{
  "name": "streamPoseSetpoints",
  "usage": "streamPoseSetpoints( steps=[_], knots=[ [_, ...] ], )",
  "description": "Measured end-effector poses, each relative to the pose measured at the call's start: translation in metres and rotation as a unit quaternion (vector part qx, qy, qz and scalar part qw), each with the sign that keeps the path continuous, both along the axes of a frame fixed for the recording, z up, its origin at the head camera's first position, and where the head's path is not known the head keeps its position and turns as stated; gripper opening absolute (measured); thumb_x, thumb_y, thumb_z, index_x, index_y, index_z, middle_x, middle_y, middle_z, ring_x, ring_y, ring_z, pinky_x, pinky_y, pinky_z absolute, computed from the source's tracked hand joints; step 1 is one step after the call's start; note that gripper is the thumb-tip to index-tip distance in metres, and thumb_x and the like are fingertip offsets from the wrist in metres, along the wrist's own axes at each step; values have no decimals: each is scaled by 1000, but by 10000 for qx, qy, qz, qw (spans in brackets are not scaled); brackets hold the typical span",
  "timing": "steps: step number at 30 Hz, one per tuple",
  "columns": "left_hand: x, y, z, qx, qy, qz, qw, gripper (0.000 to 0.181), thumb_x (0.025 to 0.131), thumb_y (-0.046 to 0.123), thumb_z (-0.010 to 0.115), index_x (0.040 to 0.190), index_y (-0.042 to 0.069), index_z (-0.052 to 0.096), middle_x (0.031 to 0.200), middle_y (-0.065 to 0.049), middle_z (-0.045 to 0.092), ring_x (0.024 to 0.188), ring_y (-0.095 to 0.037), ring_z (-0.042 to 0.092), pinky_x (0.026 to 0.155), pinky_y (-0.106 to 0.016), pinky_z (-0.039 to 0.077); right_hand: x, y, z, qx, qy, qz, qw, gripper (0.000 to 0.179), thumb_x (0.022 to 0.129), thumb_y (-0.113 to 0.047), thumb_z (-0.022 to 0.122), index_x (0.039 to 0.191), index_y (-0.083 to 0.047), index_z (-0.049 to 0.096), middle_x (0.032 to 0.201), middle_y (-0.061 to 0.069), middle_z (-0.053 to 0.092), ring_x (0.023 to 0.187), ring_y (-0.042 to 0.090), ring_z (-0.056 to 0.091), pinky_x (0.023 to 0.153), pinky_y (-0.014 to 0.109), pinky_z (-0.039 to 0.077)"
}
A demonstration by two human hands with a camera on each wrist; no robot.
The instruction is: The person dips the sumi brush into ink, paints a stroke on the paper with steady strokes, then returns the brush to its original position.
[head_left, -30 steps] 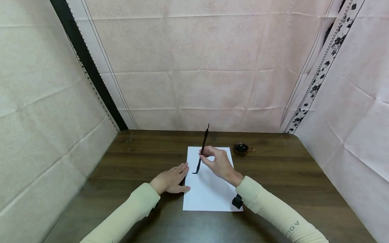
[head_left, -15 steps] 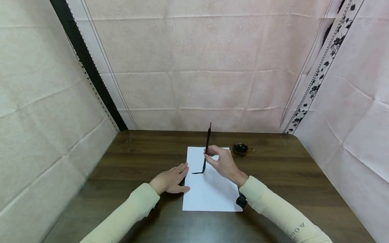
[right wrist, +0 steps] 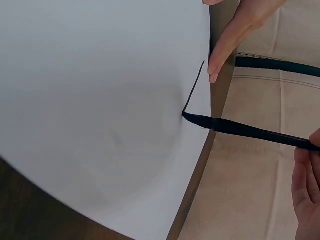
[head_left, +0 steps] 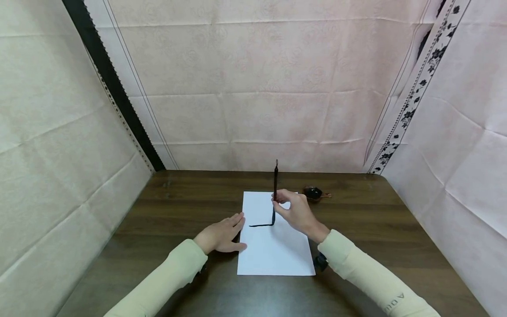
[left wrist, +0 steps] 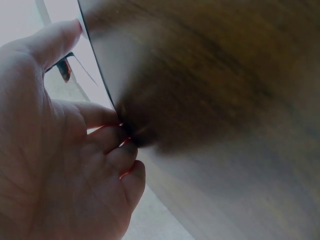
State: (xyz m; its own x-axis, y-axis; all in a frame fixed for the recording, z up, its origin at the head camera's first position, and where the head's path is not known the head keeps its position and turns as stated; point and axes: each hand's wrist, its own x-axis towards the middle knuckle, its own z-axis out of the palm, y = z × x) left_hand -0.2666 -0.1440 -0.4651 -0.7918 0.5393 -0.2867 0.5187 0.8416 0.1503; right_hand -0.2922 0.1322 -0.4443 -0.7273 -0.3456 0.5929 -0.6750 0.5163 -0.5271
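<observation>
My right hand point(head_left: 297, 213) pinches a dark ink brush point(right wrist: 250, 131) by its handle, held almost upright. The brush tip touches a white sheet of paper point(head_left: 273, 259) at the right end of a thin black stroke point(head_left: 259, 226). In the right wrist view this ink stroke point(right wrist: 194, 87) runs from the bristles toward the left hand's fingers. My left hand point(head_left: 223, 233) lies flat with extended fingers, its fingertips and thumb on the paper's left edge. From the left wrist view, the left palm point(left wrist: 65, 165) shows, with the fingertips right at the paper's edge.
A small dark ink dish point(head_left: 313, 193) with a short handle stands just right of the paper's far corner. The brown wooden table point(head_left: 190, 189) is enclosed by pale cloth hangings point(head_left: 253, 110) at the back and both sides.
My right hand has moved to the right with the brush, which now stands more upright. The black stroke behind its tip has grown longer. The left hand has kept its place.
</observation>
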Motion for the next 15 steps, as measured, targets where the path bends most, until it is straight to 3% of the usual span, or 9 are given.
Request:
streamPoseSetpoints(
  steps=[15],
  knots=[
    [-1,-1,-2,121,-23,-31,9999,90,102,59,57,167,4,27,178,-13,20,166,-28,21,133,-44,27,3,22,3,212,35,-226,9995,15,94,-1,76,108,-7,75,98,8,79,91,20,76,82,40,66]
  ],
)
